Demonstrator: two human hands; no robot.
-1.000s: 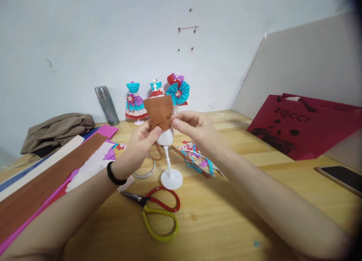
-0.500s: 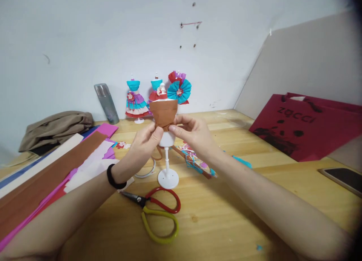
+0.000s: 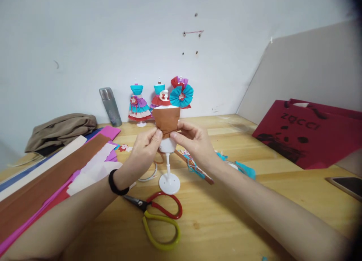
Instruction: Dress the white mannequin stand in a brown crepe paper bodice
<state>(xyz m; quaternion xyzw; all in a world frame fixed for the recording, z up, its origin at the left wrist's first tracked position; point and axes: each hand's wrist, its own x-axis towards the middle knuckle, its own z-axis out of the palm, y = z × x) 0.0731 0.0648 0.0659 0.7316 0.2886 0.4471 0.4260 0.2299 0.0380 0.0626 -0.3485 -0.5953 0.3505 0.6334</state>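
A small white dress form (image 3: 169,182) stands upright on its round base in front of me. Brown crepe paper (image 3: 166,119) wraps its torso like a bodice. My left hand (image 3: 145,144) pinches the lower left edge of that paper between thumb and fingers. At the lower right edge, my right hand (image 3: 195,138) pinches it too, thumb in front. The back of the paper is hidden. Close before the base lie scissors (image 3: 147,206) with one red and one yellow handle, blades pointing left.
Paper strips (image 3: 56,174) lie along the left. Behind stand forms in paper dresses (image 3: 139,106) and a grey bottle (image 3: 110,107). Paper scraps (image 3: 198,168) and a tape roll lie by my right forearm. Farther right are a red bag (image 3: 305,136) and a phone (image 3: 346,186).
The whole view has shifted, so things appear slightly lower and to the right. Both hands keep their pinch on the brown paper, with the fingers barely changed.
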